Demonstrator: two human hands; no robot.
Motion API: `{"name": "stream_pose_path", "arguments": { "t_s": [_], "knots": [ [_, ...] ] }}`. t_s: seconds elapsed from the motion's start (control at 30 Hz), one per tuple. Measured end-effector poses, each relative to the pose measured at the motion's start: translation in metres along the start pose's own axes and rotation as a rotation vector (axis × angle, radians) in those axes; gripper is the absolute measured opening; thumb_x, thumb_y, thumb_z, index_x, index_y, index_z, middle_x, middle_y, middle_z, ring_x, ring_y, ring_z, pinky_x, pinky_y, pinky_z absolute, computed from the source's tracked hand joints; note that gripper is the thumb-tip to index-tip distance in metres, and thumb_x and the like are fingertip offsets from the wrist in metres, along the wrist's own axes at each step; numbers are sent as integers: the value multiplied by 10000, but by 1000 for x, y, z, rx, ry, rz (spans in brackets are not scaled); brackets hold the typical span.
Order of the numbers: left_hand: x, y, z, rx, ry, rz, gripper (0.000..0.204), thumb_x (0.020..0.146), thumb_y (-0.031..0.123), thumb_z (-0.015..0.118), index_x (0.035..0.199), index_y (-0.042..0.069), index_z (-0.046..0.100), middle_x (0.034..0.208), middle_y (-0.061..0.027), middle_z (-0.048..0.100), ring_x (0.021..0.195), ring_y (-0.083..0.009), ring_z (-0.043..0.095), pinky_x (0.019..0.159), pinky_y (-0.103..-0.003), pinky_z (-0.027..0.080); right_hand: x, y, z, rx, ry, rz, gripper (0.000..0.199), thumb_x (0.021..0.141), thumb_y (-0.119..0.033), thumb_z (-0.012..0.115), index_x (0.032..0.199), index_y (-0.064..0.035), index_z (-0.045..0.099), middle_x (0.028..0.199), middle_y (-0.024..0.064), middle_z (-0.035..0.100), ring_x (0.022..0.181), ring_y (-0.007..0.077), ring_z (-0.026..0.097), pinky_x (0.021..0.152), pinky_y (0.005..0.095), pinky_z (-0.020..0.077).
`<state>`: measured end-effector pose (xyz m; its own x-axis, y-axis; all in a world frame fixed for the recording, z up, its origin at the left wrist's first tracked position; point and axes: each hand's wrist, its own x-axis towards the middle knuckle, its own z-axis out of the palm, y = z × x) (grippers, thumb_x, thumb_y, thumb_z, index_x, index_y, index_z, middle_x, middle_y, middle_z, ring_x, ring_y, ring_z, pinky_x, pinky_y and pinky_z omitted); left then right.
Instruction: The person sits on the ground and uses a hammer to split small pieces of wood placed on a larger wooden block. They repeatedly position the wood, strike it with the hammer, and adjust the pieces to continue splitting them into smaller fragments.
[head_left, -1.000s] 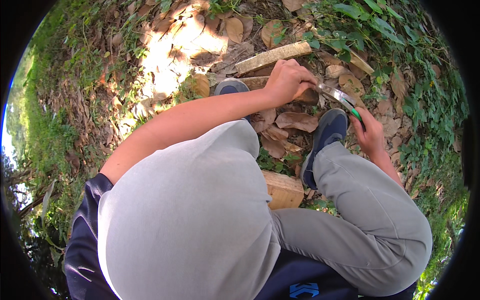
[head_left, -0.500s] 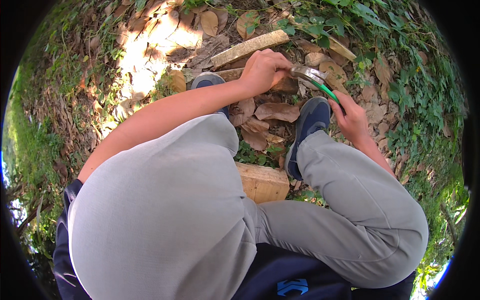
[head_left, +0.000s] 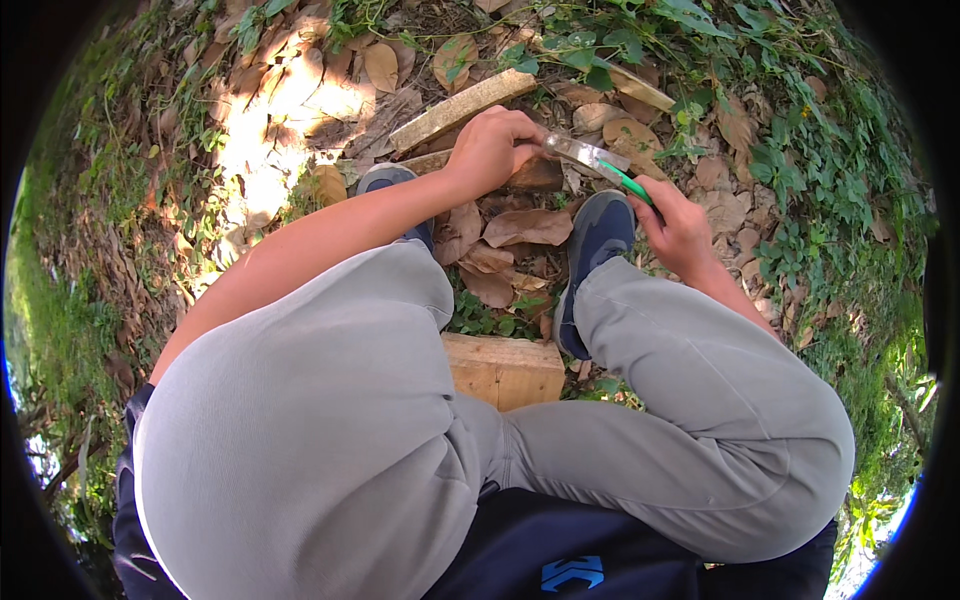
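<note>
Two shoes (head_left: 598, 225), two hands (head_left: 490, 150)

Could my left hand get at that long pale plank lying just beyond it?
Probably yes: the left hand sits right beside the plank, with nothing between them, though its fingers are busy on the blade.

Single view, worn on the head, facing steeply down over the wearer's own seated body. Wide fisheye: dark rounded border at all four corners, straight edges bent toward the rim. Grey-trousered knees (head_left: 330, 400) very near, filling the lower and middle frame. Ground (head_left: 300, 110) with dry leaves farther off, across the top. Left hand (head_left: 492, 150) and right hand (head_left: 680, 225) at upper centre and upper right, close together at moderate range. Grass and greenery curving round the left and right rims. No second view to overlap with.
</note>
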<state>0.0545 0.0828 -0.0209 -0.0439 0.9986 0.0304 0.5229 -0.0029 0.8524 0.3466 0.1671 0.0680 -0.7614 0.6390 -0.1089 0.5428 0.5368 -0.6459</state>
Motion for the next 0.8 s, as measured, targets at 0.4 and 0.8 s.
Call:
{"name": "stream_pose_path", "arguments": {
  "t_s": [0.4, 0.8],
  "knots": [
    [0, -8, 3, -77, -10, -25, 176, 778, 16, 727, 948, 46, 759, 941, -83, 723, 944, -317, 640, 852, -408, 522, -3, -7, 17, -34, 123, -42, 241, 956, -171, 726, 1178, -91, 679, 877, 86, 690, 685, 298, 658, 586, 399, 507],
    [2, -5, 1, -74, -31, -21, 194, 783, 4, 717, 959, 56, 779, 936, -82, 720, 943, -312, 638, 854, -405, 523, 3, -19, 4, -113, -2, -30, 259, 926, -106, 738, 1179, -75, 693, 889, 108, 699, 705, 295, 669, 600, 386, 518]
  ]
}}
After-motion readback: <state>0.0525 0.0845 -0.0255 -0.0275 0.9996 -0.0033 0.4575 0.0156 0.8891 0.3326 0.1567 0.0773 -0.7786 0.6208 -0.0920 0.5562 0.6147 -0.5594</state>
